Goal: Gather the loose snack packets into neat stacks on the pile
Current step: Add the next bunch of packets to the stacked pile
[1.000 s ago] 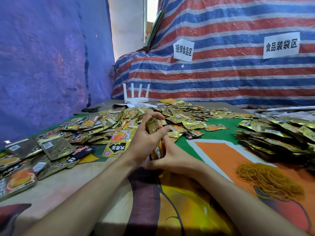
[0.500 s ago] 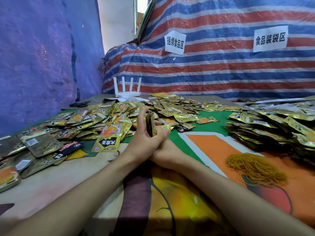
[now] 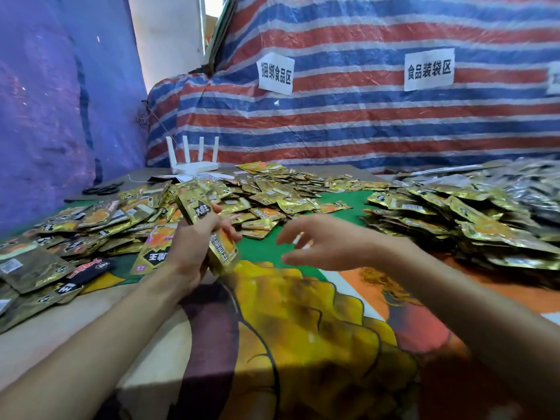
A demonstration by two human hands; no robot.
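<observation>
You look to be partway through. Your left hand (image 3: 194, 247) grips a squared-up bundle of packets (image 3: 224, 253), fingers and thumb curled round it. It is held tilted just above the tablecloth (image 3: 303, 328) and is not yet set on any pile. Your right hand (image 3: 327, 244) hovers near it, apart from the bundle, with fingers loosely spread and holding nothing.

Just beyond both hands lies the loose scatter of gold packets (image 3: 272, 198), running away to your left. That is most of what is left, and there is plenty of it. To your right sits the heaped pile (image 3: 454, 219) of packets that seem already gathered, well apart from the bundle. A tangle of rubber bands (image 3: 381, 283) shows just beside your right forearm. Farther back stand a white router (image 3: 194, 165) and a pair of scissors (image 3: 103, 189).
</observation>
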